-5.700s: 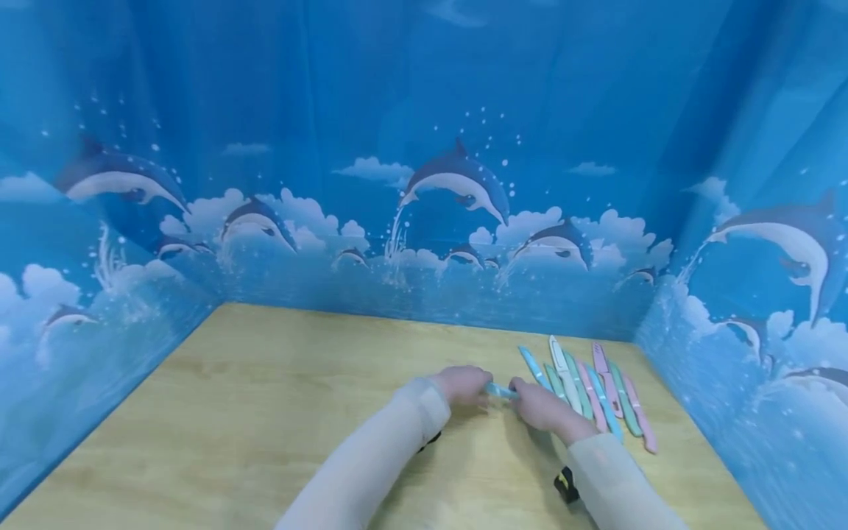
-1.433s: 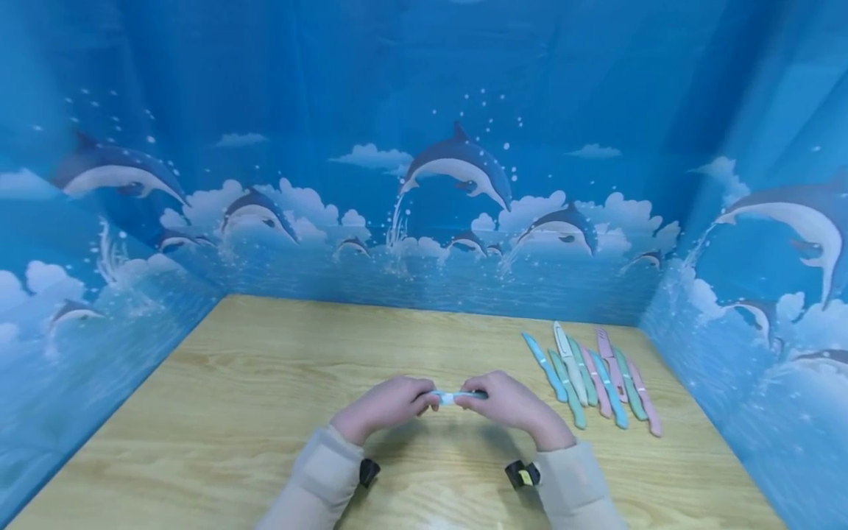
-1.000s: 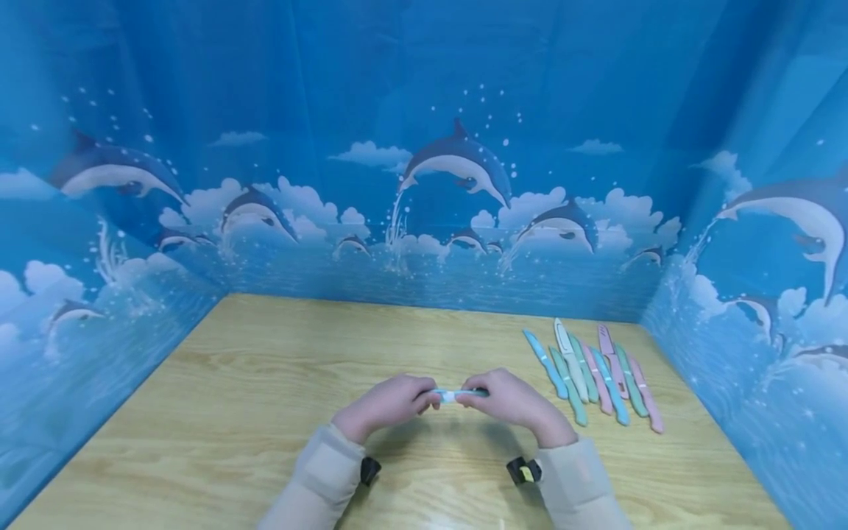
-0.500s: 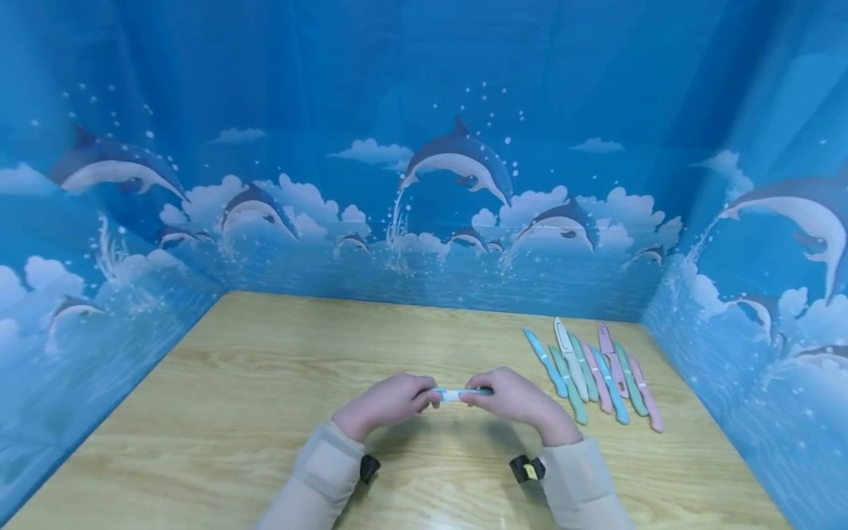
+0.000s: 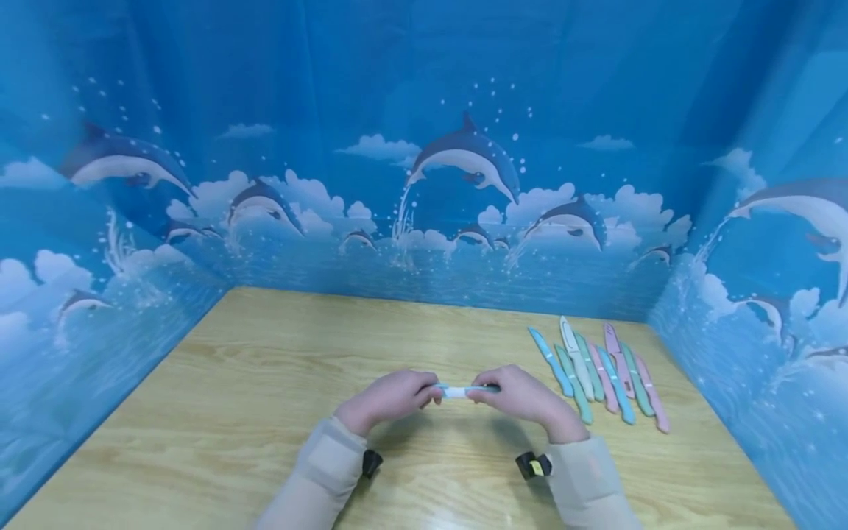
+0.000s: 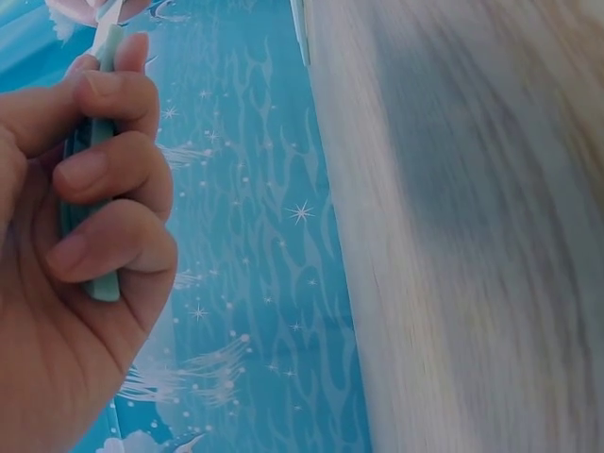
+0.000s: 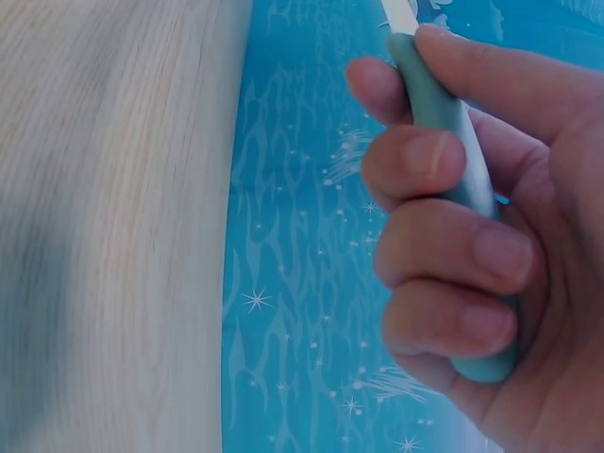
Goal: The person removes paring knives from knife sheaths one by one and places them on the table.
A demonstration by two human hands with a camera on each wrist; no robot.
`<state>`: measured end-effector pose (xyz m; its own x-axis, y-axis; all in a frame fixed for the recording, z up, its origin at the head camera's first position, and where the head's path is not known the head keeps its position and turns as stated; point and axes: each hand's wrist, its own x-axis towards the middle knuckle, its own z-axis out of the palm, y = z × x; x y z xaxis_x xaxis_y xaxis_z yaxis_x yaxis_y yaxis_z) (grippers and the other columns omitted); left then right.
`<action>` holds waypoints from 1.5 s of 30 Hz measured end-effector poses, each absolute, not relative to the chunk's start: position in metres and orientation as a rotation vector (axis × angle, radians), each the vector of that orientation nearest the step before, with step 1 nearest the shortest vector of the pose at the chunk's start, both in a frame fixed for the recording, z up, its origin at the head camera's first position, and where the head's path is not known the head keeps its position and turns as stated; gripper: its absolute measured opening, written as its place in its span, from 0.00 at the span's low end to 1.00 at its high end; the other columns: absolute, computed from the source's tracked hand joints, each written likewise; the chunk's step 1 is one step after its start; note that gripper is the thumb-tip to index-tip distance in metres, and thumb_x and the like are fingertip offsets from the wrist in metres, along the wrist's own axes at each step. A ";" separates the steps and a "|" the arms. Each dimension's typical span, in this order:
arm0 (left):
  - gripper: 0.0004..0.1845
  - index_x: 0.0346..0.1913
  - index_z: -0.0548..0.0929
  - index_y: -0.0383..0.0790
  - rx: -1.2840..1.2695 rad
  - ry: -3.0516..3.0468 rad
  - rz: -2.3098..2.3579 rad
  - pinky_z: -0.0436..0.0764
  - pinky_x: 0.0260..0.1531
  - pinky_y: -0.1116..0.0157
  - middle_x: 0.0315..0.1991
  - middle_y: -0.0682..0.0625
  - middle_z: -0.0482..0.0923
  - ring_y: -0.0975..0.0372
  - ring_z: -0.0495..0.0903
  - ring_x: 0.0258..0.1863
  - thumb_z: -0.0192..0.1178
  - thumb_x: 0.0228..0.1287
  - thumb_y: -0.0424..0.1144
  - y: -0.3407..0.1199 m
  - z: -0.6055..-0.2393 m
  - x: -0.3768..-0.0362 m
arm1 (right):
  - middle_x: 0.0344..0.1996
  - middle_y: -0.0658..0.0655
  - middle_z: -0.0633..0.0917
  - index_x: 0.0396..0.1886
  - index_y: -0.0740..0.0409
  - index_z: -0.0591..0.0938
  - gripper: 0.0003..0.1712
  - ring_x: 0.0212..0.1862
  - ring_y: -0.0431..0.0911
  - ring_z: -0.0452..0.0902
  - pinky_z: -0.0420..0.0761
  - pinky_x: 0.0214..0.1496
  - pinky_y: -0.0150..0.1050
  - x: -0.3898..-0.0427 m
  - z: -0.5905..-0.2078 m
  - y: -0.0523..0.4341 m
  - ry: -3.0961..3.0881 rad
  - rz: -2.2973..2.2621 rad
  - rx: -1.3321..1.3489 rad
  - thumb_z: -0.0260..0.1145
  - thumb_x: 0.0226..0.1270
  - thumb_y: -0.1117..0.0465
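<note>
Shifted farther from the fanned knives (image 5: 615, 383) than in the earliest frame, the teal-blue knife (image 5: 456, 392) hangs left of them, above the worktop (image 5: 265, 383). Left grip (image 5: 387, 397) curls round one smooth end, right grip (image 5: 523, 397) round the other; white shows between. Wood grain stretches wide left of the fanned knives; behind them, the straight edge meets dolphin-print sheeting (image 5: 371, 276).
</note>
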<state>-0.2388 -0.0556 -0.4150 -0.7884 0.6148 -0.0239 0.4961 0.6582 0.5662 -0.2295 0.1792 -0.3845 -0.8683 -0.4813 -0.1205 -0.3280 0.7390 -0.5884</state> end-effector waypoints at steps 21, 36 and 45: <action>0.13 0.40 0.82 0.45 0.952 2.682 0.805 0.67 0.21 0.70 0.23 0.57 0.71 0.68 0.63 0.18 0.48 0.76 0.44 -0.057 -0.416 -0.241 | 0.25 0.56 0.81 0.37 0.55 0.85 0.15 0.22 0.42 0.62 0.65 0.26 0.36 -0.234 -0.386 0.182 2.657 -0.844 -0.628 0.62 0.70 0.49; 0.14 0.38 0.81 0.44 0.923 2.673 0.810 0.63 0.20 0.71 0.20 0.57 0.67 0.67 0.60 0.17 0.48 0.76 0.44 -0.058 -0.414 -0.241 | 0.23 0.54 0.80 0.37 0.55 0.86 0.16 0.22 0.42 0.63 0.67 0.26 0.36 -0.233 -0.386 0.188 2.666 -0.839 -0.622 0.62 0.70 0.48; 0.12 0.38 0.81 0.46 0.887 2.668 0.858 0.64 0.20 0.70 0.22 0.57 0.70 0.66 0.60 0.17 0.48 0.76 0.44 -0.060 -0.411 -0.242 | 0.18 0.48 0.71 0.36 0.54 0.85 0.16 0.21 0.42 0.59 0.65 0.25 0.36 -0.234 -0.383 0.192 2.660 -0.847 -0.608 0.61 0.70 0.47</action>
